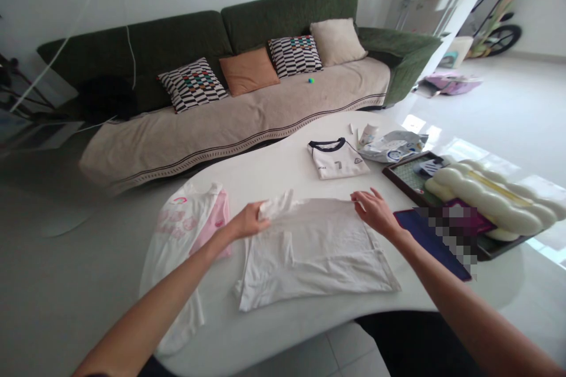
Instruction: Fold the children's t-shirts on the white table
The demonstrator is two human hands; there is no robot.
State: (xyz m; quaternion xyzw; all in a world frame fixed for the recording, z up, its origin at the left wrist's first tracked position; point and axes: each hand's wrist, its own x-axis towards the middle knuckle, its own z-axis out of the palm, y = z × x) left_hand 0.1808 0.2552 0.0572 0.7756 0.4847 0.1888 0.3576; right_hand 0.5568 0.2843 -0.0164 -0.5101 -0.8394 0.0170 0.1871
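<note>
A plain white shirt (318,274) lies on the white table (265,174) in front of me, partly folded, with its far edge raised. My left hand (252,221) is closed on the bunched far left corner of the shirt. At the far right corner, my right hand (375,211) pinches the edge between thumb and fingertips, the other fingers loosely bent. Left of the white shirt lies a white and pink long-sleeved top (177,224) with a rainbow print. Farther back is a folded white T-shirt (338,159) with a dark collar and a "7".
On the right, a dark tray (400,179) bears a cream, cloud-shaped box (495,194). A dark blue flat item (424,235) lies beside it. A crumpled plastic packet (393,146) and a small white bottle (368,134) stand behind. A green sofa (283,12) with cushions runs along the wall.
</note>
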